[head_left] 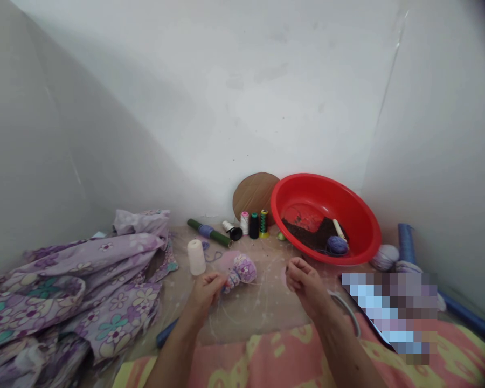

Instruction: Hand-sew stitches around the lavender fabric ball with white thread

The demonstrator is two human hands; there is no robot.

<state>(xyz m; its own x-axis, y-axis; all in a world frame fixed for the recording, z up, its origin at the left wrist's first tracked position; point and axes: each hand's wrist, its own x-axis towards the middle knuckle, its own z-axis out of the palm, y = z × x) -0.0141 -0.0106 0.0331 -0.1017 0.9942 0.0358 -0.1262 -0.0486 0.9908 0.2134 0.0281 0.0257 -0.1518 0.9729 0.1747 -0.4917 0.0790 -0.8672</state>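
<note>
Head view, pixelated object (389, 318), beside right hand (307, 285)

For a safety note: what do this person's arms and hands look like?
The left hand and right hand are bare, with no gloves or sleeves on the arms. A thin white loop curves beside the right forearm; I cannot tell if it is worn.

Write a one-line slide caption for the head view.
Left hand at a floral cloth bundle, right hand raised, thread spools and red basin behind.
</note>
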